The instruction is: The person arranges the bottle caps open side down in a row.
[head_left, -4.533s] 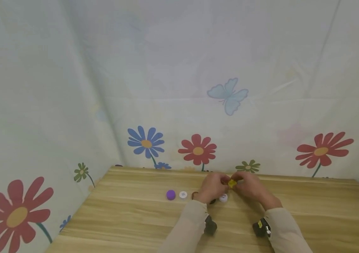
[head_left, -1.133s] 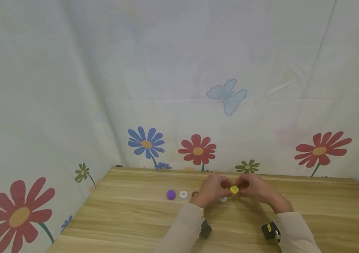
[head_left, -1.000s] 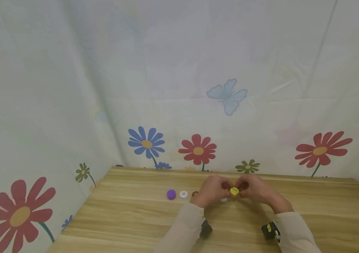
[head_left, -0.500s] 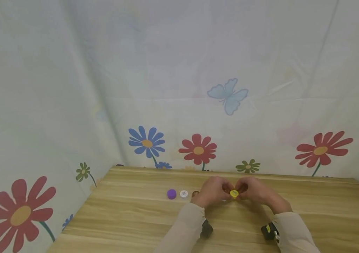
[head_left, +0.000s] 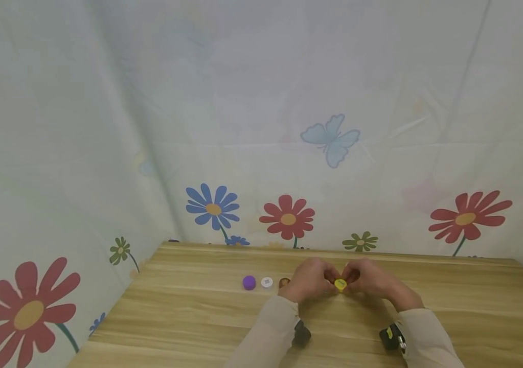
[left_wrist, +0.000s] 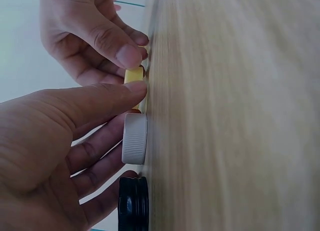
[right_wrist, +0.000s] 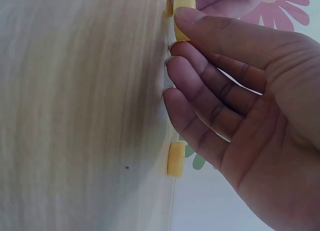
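Note:
A small yellow bottle cap [head_left: 340, 285] is pinched between both hands at the table's far side. My left hand [head_left: 312, 280] holds its left side with thumb and fingers. My right hand [head_left: 369, 278] pinches the opposite side. In the left wrist view, the yellow cap sits low against the tabletop, right beside a ribbed white cap [left_wrist: 134, 139]. A black cap [left_wrist: 133, 203] stands farther along, near the left hand's lower fingers. The right wrist view shows another cap, orange-yellow [right_wrist: 175, 159], on the table beyond the right hand's little finger.
Left of the hands, a purple cap [head_left: 249, 282], a white cap with a printed square [head_left: 267, 282] and a partly covered brown cap [head_left: 284, 283] lie in a row. The wooden table [head_left: 187, 317] meets a flowered cloth [head_left: 252, 128] behind.
The yellow cap has come down toward the tabletop between both hands and now shows its flat top. The white cap seen earlier beside the left hand is now hidden in the head view.

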`<state>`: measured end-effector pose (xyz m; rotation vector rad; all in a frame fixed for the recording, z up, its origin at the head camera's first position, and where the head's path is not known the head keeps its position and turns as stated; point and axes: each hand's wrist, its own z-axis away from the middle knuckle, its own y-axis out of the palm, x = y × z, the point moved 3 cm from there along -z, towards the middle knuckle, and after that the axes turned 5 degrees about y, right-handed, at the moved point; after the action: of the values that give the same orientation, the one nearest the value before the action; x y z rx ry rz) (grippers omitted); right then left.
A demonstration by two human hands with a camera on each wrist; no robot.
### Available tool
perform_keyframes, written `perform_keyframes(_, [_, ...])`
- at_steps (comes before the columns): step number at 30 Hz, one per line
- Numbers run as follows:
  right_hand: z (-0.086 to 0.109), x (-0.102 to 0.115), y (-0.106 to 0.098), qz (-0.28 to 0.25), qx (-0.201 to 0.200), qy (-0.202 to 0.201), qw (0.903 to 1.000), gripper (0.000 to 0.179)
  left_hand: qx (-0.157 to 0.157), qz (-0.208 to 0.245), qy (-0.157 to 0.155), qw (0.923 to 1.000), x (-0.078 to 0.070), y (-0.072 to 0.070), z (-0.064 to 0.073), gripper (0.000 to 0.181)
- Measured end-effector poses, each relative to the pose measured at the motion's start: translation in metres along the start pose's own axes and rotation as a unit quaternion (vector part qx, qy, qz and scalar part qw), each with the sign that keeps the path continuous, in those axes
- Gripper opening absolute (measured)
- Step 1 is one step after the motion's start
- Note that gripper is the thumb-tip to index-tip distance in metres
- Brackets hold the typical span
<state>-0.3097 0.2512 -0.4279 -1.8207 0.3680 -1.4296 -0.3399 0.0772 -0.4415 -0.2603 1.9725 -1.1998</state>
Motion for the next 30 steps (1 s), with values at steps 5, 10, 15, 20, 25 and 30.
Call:
perform_keyframes(5, [-0.0003, -0.0017, 0.0011, -0.01, 0.003, -0.002, 0.9999, 0.021, -0.001, -0.017, 0.004, 0.9998, 0.0004, 0.0015, -0.0007, 0.018])
perform_keyframes(10, [-0.0002, -0.0026, 0.0018, -0.016, 0.004, -0.004, 0.9999, 0.021, -0.001, -0.022, 0.005, 0.9998, -0.0001, 0.0019, -0.0005, 0.018])
perform_keyframes(15, [-0.0002, -0.0033, 0.002, -0.009, 0.002, 0.005, 0.9999, 0.02, -0.002, -0.028, 0.008, 0.9996, -0.0012, 0.0011, 0.0003, 0.017])
perform_keyframes(20, [0.0005, -0.0034, 0.0013, 0.002, -0.004, 0.008, 1.0, 0.021, 0.0, -0.024, 0.01, 0.9997, -0.002, 0.0008, 0.0009, 0.017])
perform_keyframes(25, [0.0016, -0.0025, -0.0001, 0.002, -0.005, 0.01, 0.9999, 0.021, 0.008, 0.008, -0.005, 0.9999, -0.001, -0.0018, 0.0019, 0.017])
perform_keyframes(30, [0.0038, -0.0037, -0.0058, 0.008, -0.019, 0.02, 0.9996, 0.022, 0.01, 0.023, -0.012, 0.9996, 0.0004, -0.0033, -0.0001, 0.019])
